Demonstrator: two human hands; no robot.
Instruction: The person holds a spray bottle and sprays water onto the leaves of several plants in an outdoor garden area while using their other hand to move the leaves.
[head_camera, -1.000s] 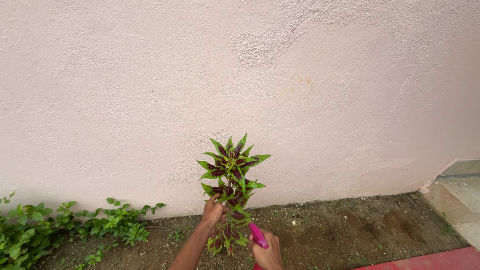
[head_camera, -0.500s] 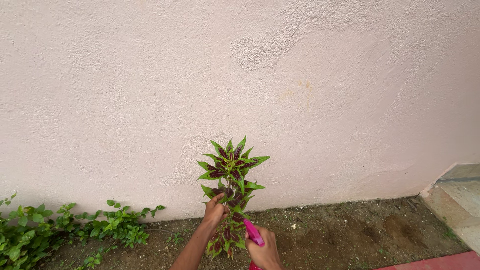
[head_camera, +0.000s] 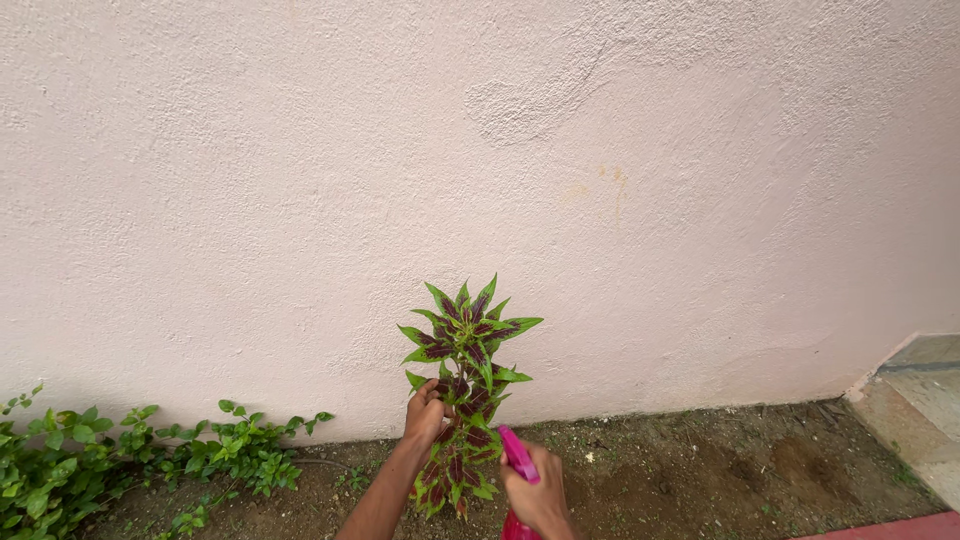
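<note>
A tall plant (head_camera: 465, 345) with purple leaves edged in green stands upright before a pale pink wall. My left hand (head_camera: 425, 415) grips its stem about halfway up, among the leaves. My right hand (head_camera: 537, 495) holds a pink spray bottle (head_camera: 518, 455) just right of the plant's lower leaves, nozzle tilted up and left toward them. The bottle's body is mostly hidden by my hand and cut off at the bottom edge.
A rough plastered wall (head_camera: 480, 180) fills most of the view. Low green creeping plants (head_camera: 120, 460) grow at the lower left. Bare soil (head_camera: 700, 470) runs along the wall base. A stone step (head_camera: 915, 390) and a red strip (head_camera: 880, 525) lie at the right.
My right hand and the pink bottle have shifted slightly up and closer to the plant. The view has drifted a little downward in frame. My left hand keeps its grip on the stem.
</note>
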